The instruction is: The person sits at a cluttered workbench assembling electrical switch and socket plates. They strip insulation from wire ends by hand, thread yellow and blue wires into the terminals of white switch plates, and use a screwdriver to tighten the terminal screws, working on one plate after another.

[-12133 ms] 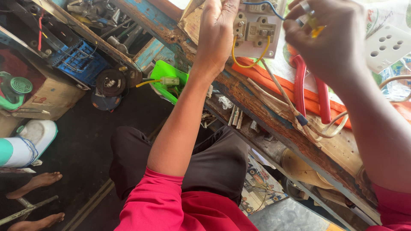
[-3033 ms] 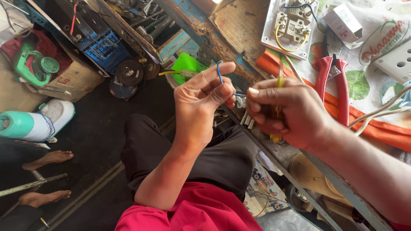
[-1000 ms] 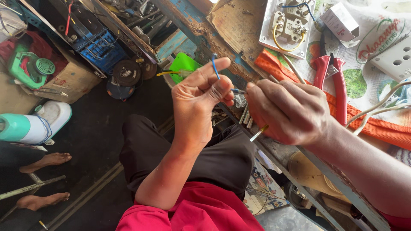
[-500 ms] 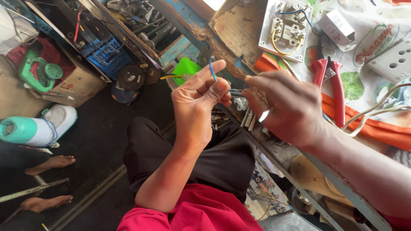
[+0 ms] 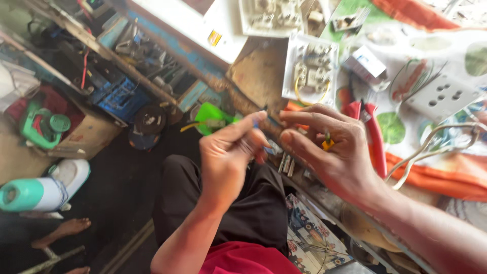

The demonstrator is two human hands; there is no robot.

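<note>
Two hands, both over the near edge of the workbench [image 5: 253,76], fingertips almost meeting.

Left hand [image 5: 228,157]: one. Thumb and forefinger pinched together on one short blue wire [image 5: 256,123], of which only a tip shows above the fingers; the picture is blurred here.

Right hand [image 5: 329,149]: one. Fingers curled and partly closed, forefinger stretched toward the left hand's fingertips. One small yellow-handled tool [image 5: 327,143] shows between its fingers; whether it is gripped firmly cannot be told.

On the workbench:
- Switch plate with its wired back up [image 5: 310,76]: one, just beyond the right hand, with a loop of yellow wire.
- White socket plate with round holes [image 5: 441,96]: one, toward the right edge.
- Red-handled pliers [image 5: 373,132]: one pair, partly behind the right hand.
- Small white box [image 5: 366,63]: one, right of the switch plate.
- Pale cable [image 5: 431,147]: one looped length, near the right edge.

Below the bench edge:
- Green scoop [image 5: 210,116]: one, left of the left hand.
- Blue crate [image 5: 119,96]: one.
- Green-capped white bottle [image 5: 35,193]: one, lying on the floor at the left edge.
</note>
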